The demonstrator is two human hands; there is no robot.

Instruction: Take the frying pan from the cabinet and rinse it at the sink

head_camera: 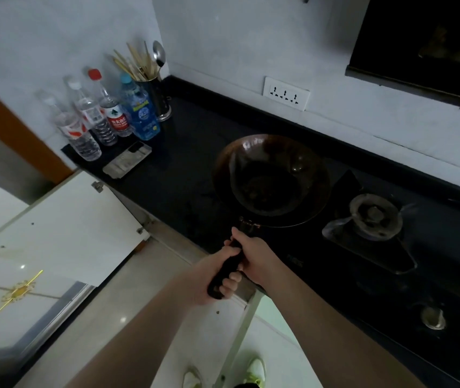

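Both hands clenched on black handle [227, 268] of frying pan [272, 180]: left hand [214, 278] lower on the grip, fingers [230, 284] wrapped round its end; right hand [254, 252] higher, closer to the bowl, thumb lying along the top. Pan held roughly level above dark countertop [184, 152], bowl just left of gas burner [374, 217]; contact with the hob below cannot be told. Pan interior dark, brownish at the rim, with a pale window reflection near the far edge. White cabinet door [63, 228] swung open at lower left, hinges visible along its edge. At far left corner of counter: four plastic bottles [105, 113] in a row, steel holder with chopsticks and spoon [154, 88] behind them, flat white tray [128, 161] in front. White wall socket [286, 93] on the back wall above the counter. Shoes [254, 371] visible on the floor at bottom edge.
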